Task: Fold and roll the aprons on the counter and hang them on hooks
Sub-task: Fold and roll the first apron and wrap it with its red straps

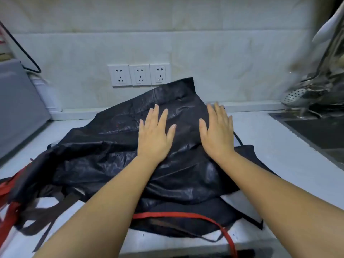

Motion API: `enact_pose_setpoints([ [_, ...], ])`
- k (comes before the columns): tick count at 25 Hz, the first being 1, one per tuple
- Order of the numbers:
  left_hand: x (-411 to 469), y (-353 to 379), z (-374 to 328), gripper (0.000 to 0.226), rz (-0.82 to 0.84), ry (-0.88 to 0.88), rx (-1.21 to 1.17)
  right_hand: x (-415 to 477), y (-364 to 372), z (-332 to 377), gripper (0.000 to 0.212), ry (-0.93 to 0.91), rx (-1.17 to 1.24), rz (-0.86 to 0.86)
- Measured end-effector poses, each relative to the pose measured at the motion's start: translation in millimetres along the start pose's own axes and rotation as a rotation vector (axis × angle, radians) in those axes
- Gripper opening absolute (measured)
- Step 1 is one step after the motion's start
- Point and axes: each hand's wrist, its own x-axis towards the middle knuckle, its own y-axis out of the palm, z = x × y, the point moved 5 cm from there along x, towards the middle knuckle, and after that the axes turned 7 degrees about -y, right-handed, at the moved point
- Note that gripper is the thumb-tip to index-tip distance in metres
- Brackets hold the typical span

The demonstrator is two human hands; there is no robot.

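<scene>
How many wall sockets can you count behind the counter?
3, in a row just above the black apron: left socket, middle socket, right socket. None looks hidden.

3 wall sockets (139, 75), sink (316, 129) far right w/ perforated ladle (296, 96), grey appliance (16, 108) left

No writing, label, brand or number can be read, neither on the three white wall sockets (139, 75) far back nor on the crumpled glossy black aprons (93, 155).

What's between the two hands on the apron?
Only wrinkled black apron fabric lies between the left hand and right hand, both flat on it, in the head view.
</scene>
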Motion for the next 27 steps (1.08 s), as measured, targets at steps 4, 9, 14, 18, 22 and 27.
enact_pose_setpoints([
  [4, -37.7, -17.0, -26.4, 0.062, 0.139, 0.099, -0.043, -28.3, -36.7, -5.4, 0.055, 0.056, -0.004, 0.012],
  [9, -74.0, -17.5, -41.1, 0.074, 0.489, 0.158, 0.058, -51.5, -58.0, -31.5, 0.056, 0.253, 0.023, 0.152],
  [14, -77.1, -16.3, -41.2, 0.032, 0.455, 0.114, 0.069, -62.4, -53.4, -71.1, 0.055, 0.426, -0.078, 0.295],
  [18, -68.6, -20.1, -40.8, 0.022, 0.517, 0.068, -0.056, -65.0, -37.5, -87.1, 0.057, 0.568, 0.021, 0.418],
  [22, -63.2, -29.4, -35.9, 0.021, 0.632, -0.058, -0.292, -62.6, -38.3, -98.9, 0.044, 0.73, 0.22, 0.354],
  [27, -69.7, -62.8, -44.1, 0.021, 1.054, -0.266, -0.656, -38.0, -82.0, -106.1, 0.034, 0.845, 0.61, -0.206],
])
